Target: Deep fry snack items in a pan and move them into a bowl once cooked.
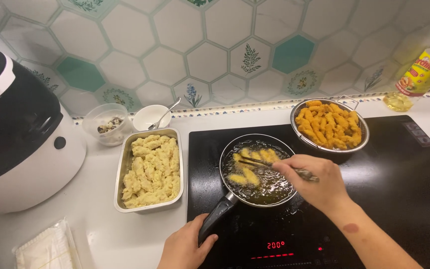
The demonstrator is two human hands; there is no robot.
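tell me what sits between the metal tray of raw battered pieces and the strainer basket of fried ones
The frying pan of bubbling oil, seen in the head view.

frying pan (260, 192) hemmed by metal tray (123, 169), wire basket (362, 137), open cooktop (399, 189) right
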